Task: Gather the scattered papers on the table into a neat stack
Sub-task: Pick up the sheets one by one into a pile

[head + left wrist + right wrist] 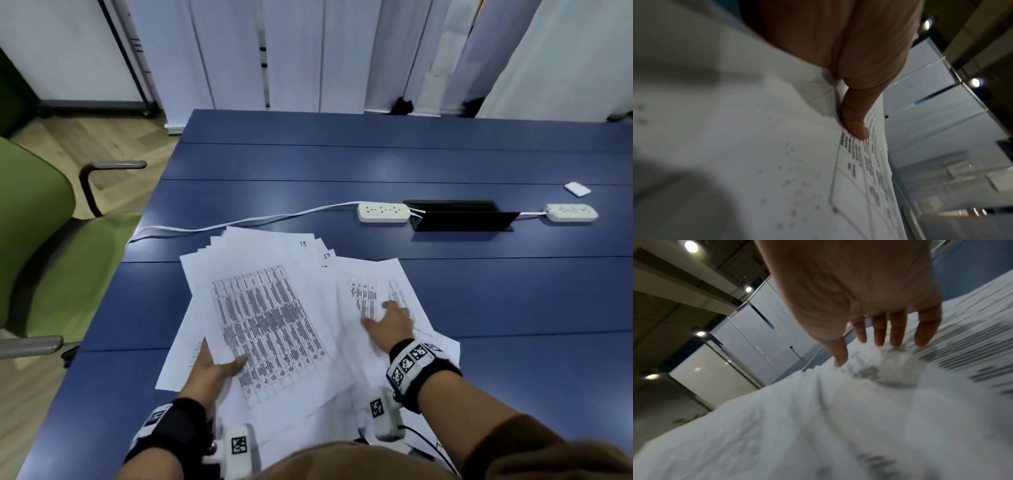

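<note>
A loose fan of white printed papers (267,308) lies on the blue table (479,281) near its front left. My left hand (215,370) pinches the near edge of the top sheets, thumb on the printed table and fingers hidden beneath; the left wrist view shows the thumb (857,120) pressing the papers (777,146). My right hand (390,325) is spread flat, fingers straight, on a sheet (376,294) at the right of the pile. In the right wrist view its fingers (898,331) hover just over or touch the paper (859,418).
Two white power strips (383,212) (571,212) flank an open black cable hatch (459,216) behind the pile; a white cord (239,222) runs left past the papers. A small white card (577,189) lies far right. A green chair (41,233) stands left of the table.
</note>
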